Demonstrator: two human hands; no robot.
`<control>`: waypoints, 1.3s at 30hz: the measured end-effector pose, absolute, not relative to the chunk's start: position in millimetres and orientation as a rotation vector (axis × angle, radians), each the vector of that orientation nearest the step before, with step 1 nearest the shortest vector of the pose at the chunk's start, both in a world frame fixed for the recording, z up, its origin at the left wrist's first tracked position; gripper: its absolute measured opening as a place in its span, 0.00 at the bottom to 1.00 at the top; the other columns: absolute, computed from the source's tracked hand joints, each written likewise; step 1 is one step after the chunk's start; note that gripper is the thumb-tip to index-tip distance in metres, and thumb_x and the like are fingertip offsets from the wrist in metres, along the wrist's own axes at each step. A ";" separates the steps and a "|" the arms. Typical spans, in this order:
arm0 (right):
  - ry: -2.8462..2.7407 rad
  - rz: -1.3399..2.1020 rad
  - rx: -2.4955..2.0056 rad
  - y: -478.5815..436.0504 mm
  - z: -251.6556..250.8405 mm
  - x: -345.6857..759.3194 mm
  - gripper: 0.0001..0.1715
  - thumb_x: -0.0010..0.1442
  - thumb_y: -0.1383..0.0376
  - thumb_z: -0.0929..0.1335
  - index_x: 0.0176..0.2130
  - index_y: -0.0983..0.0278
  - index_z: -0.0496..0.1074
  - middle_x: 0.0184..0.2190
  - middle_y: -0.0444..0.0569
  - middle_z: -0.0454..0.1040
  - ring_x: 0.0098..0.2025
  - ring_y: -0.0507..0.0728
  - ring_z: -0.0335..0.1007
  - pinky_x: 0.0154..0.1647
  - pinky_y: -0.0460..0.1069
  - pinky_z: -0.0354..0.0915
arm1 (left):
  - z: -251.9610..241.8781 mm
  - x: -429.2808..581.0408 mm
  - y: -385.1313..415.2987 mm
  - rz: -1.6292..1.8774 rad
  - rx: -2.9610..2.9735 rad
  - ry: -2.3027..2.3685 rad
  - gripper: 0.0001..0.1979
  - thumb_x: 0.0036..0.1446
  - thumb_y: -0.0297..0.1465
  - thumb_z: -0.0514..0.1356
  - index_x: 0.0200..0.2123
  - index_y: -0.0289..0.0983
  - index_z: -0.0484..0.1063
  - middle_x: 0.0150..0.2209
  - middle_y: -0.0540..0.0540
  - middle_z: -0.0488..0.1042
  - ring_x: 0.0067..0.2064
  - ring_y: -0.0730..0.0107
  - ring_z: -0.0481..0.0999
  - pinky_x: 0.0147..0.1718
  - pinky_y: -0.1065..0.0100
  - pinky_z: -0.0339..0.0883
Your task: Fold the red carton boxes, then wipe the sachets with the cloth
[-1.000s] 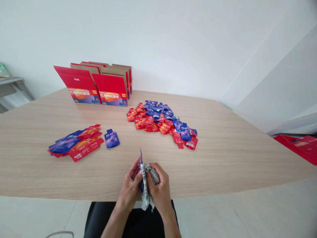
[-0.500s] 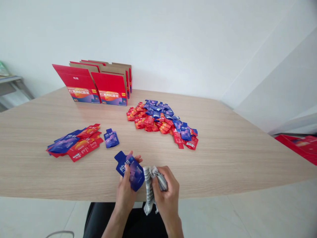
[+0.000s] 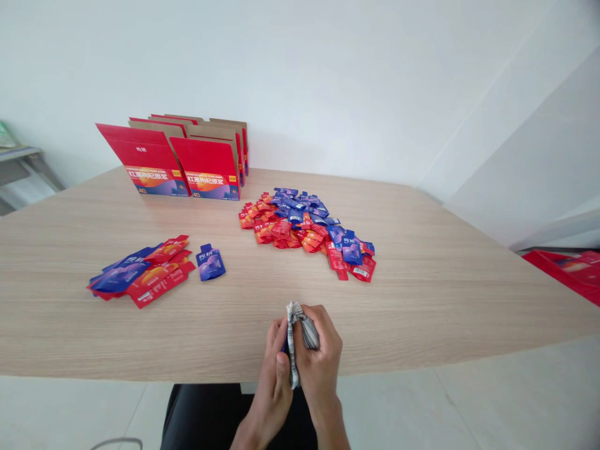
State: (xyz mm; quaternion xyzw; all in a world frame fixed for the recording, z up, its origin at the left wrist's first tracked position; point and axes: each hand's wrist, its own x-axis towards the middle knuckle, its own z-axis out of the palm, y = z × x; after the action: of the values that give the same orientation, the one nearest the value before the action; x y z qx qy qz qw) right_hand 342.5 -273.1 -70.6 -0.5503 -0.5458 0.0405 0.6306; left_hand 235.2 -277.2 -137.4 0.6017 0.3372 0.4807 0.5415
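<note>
At the table's front edge, my left hand [image 3: 272,375] is closed on a blue pouch [image 3: 285,346], of which only a dark blue sliver shows between the fingers and the cloth. My right hand [image 3: 323,353] grips a crumpled grey-and-white striped cloth [image 3: 310,335] and presses it against the pouch. Ahead and to the left lies a single blue pouch [image 3: 210,264], flat on the table. Farther left is a loose stack of red and blue pouches [image 3: 140,272].
A spread heap of small red and blue pouches [image 3: 295,222] lies mid-table. Open red cartons [image 3: 206,169] stand in rows at the back left against the wall. A red container [image 3: 569,272] sits beyond the table's right edge. The wooden tabletop [image 3: 422,281] ends in front of my lap.
My left hand has moved right and turned, bringing the blue pouch against the striped cloth. The pouch's printed face is now hidden. My right hand has stayed nearly in place.
</note>
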 end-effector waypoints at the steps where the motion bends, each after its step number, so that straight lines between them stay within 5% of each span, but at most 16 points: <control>1: -1.274 0.104 -1.249 -273.0 -73.4 341.1 0.12 0.69 0.74 0.69 0.45 0.58 0.78 0.34 0.44 0.79 0.33 0.54 0.78 0.35 0.45 0.72 | -134.7 235.3 -274.5 1.159 1.400 0.830 0.35 0.76 0.56 0.46 0.75 0.45 0.67 0.76 0.38 0.65 0.77 0.49 0.62 0.77 0.49 0.52; 7: -1.407 0.195 -1.248 -274.2 -101.0 322.8 0.16 0.66 0.76 0.67 0.46 0.59 0.80 0.35 0.46 0.78 0.34 0.55 0.79 0.35 0.46 0.73 | -102.9 223.2 -243.8 1.327 1.346 0.967 0.38 0.74 0.60 0.44 0.71 0.44 0.72 0.67 0.38 0.75 0.73 0.49 0.67 0.72 0.51 0.62; 15: -1.337 0.097 -1.206 -270.1 -73.5 335.5 0.14 0.68 0.76 0.68 0.46 0.59 0.78 0.35 0.43 0.78 0.34 0.53 0.78 0.36 0.44 0.73 | -121.8 236.8 -272.6 1.242 1.340 0.916 0.35 0.76 0.56 0.46 0.75 0.46 0.66 0.75 0.39 0.66 0.78 0.50 0.60 0.77 0.48 0.49; 21: -1.395 0.136 -1.213 -270.9 -86.1 339.9 0.17 0.66 0.76 0.67 0.47 0.58 0.80 0.36 0.45 0.79 0.36 0.55 0.80 0.37 0.46 0.73 | -100.4 241.0 -262.0 1.324 1.308 0.921 0.37 0.75 0.59 0.44 0.73 0.45 0.70 0.66 0.37 0.75 0.67 0.50 0.73 0.68 0.52 0.67; 27: -1.604 0.261 -1.293 -268.9 -107.8 341.8 0.14 0.67 0.73 0.69 0.47 0.60 0.81 0.37 0.48 0.79 0.38 0.58 0.81 0.39 0.49 0.74 | -67.7 198.9 -204.4 1.377 1.492 1.069 0.40 0.73 0.61 0.42 0.69 0.43 0.73 0.57 0.37 0.79 0.57 0.51 0.78 0.61 0.51 0.71; 32: -1.540 0.289 -1.241 -262.9 -111.6 356.6 0.11 0.68 0.72 0.69 0.46 0.61 0.80 0.38 0.49 0.81 0.38 0.57 0.81 0.40 0.49 0.75 | -52.3 127.2 -124.8 1.384 2.137 1.474 0.38 0.69 0.60 0.53 0.66 0.39 0.76 0.52 0.34 0.77 0.57 0.40 0.74 0.63 0.40 0.66; 39: -1.495 0.312 -1.213 -257.9 -116.8 365.0 0.10 0.69 0.71 0.69 0.46 0.60 0.81 0.38 0.48 0.81 0.38 0.57 0.81 0.41 0.48 0.76 | -39.4 36.1 -43.9 0.669 2.153 2.193 0.28 0.70 0.50 0.58 0.63 0.39 0.78 0.63 0.27 0.74 0.69 0.20 0.65 0.63 0.26 0.61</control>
State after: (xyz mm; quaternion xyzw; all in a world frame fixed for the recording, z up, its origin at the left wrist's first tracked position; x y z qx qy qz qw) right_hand 365.0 -257.9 -116.8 -0.5147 -0.6346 0.1325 0.5611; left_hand 36.1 -43.9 -39.4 0.6845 0.6973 0.2126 -0.0016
